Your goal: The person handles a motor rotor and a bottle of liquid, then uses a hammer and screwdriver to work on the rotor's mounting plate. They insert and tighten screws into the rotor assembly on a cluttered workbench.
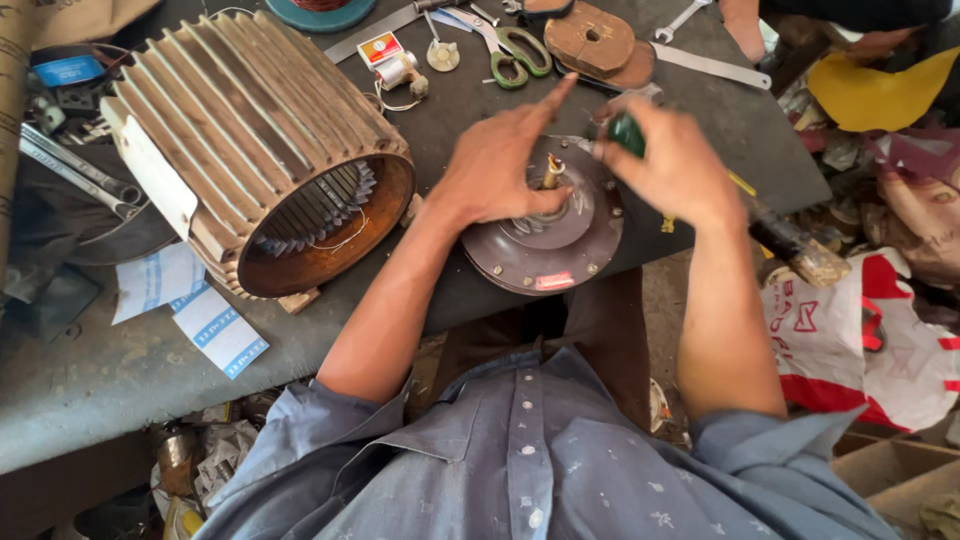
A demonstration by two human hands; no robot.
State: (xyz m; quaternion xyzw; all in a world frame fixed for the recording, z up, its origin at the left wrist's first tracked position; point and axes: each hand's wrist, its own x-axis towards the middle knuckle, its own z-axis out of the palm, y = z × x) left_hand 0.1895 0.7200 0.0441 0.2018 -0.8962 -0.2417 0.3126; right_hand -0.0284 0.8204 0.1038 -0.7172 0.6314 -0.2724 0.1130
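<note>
Left hand (pixel 500 165) rests palm-down on a round dark motor disc (pixel 540 250) lying at the near edge of the desk (pixel 90 370); fingers spread, index finger pointing away, thumb beside the short brass-coloured shaft (pixel 552 172) standing at the disc centre. It grips nothing. Right hand (pixel 670 165) closed around a green-handled tool (pixel 628 133), held just above the far right rim of the disc; tool tip hidden by the hand. Left of the disc, well apart: large ribbed stator housing (pixel 250 140) lying on its side, open rusty end toward the person, windings visible inside. Far side of the desk: green-handled scissors (pixel 515 50), a thread spool (pixel 397 70), a wooden disc (pixel 590 38), a flat metal ruler (pixel 710 65). White paper slips (pixel 215 325) at the near left. Red-and-white bag (pixel 850 340) on the floor to the right.
</note>
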